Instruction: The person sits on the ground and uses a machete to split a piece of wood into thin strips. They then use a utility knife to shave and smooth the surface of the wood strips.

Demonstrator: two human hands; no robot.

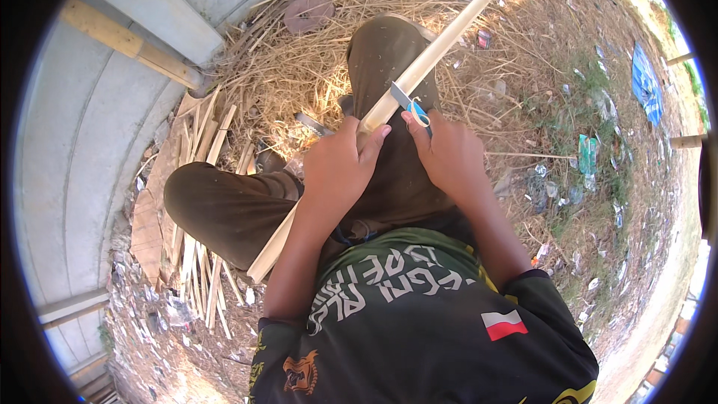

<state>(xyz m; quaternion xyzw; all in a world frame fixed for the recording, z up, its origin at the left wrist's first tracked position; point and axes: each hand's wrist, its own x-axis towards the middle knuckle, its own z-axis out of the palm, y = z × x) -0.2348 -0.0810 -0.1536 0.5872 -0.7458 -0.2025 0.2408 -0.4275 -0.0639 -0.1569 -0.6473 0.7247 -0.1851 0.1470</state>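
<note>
A long pale strip (456, 30), which looks like split bamboo, runs slantwise across my lap from beside my left forearm to the far right. Closed around its middle is my left hand (340, 161), thumb resting along the top. My right hand (446, 151) grips a small knife (399, 94) with blue and white on its handle. The blade lies against the strip just beyond my left thumb. Part of the handle is hidden inside my right fingers. Under the strip are my bent legs in brown trousers (389, 52).
Thin shavings (299, 67) cover the ground ahead. Cut strips (202, 277) lie in a pile at my left, by a flat brown sheet (147, 232). A pale wall (97, 142) and a wooden pole (131, 41) stand left. Litter and a blue sheet (646, 84) lie right.
</note>
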